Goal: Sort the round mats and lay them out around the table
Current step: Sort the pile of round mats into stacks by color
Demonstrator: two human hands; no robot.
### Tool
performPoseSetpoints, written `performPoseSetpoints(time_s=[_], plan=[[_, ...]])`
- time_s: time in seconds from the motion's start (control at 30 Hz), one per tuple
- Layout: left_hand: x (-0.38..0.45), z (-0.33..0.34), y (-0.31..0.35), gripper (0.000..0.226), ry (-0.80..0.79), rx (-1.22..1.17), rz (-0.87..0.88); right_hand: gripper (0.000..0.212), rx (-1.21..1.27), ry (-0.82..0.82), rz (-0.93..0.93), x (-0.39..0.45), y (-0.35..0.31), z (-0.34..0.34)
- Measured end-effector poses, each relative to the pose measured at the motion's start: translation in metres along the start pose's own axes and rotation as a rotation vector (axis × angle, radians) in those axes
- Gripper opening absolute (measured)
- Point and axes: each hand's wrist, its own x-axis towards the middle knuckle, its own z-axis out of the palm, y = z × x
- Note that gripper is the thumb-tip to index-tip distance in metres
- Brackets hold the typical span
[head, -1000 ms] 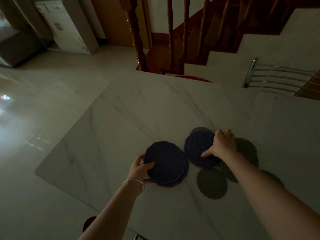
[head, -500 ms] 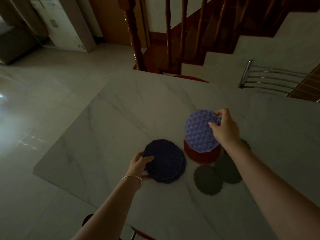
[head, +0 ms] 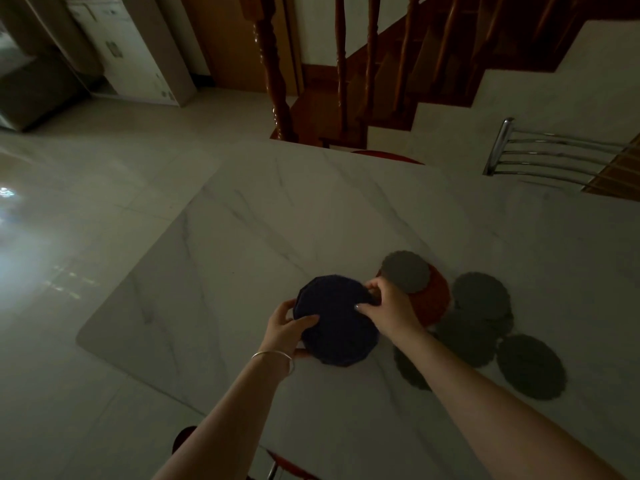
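A stack of dark blue round mats (head: 337, 322) lies on the white marble table (head: 277, 223). My left hand (head: 289, 329) grips the stack's left edge, thumb on top. My right hand (head: 389, 308) rests on the stack's right edge, fingers closed on the top blue mat. Just right of it sits a red mat (head: 433, 299) with a grey mat (head: 405, 271) lying partly over its far side. Several more grey mats (head: 481, 296) are spread out to the right, one (head: 531, 367) nearest the front edge.
A chrome chair back (head: 540, 157) stands at the table's far right. A red chair seat (head: 388, 155) shows at the far edge, another (head: 291, 467) below the near edge. Wooden stair balusters (head: 277, 81) rise behind the table. Tiled floor lies to the left.
My right hand carried the blue mat from above the red mat leftward and set it on the blue stack. The red mat and a grey mat on it now show.
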Motion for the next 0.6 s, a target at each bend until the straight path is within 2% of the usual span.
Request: performPoseSetpoints(time_s=[0.1,0.17,0.2,0.3,0.5,0.6], plan=[[0.003,0.002,0.001,0.045,0.005,0.012,0.008,0.04,-0.34,0.199,-0.04,0.002,0.01,-0.018],[0.004,0.002,0.002,0.044,0.004,0.019,0.004,0.047,-0.449,0.322,0.087,0.006,0.018,-0.034],[0.004,0.002,0.002,0.044,0.003,0.026,0.004,0.053,-0.465,0.33,0.174,0.009,0.023,-0.043],[0.004,0.001,0.003,0.045,0.0,0.029,0.012,0.075,-0.43,0.22,0.349,0.017,0.032,-0.062],[0.003,0.003,0.009,0.045,-0.006,0.043,0.014,0.116,-0.476,0.032,0.493,0.03,0.028,-0.076],[0.003,0.003,0.01,0.046,-0.013,0.043,0.012,0.125,-0.419,0.062,0.539,0.029,0.028,-0.074]])
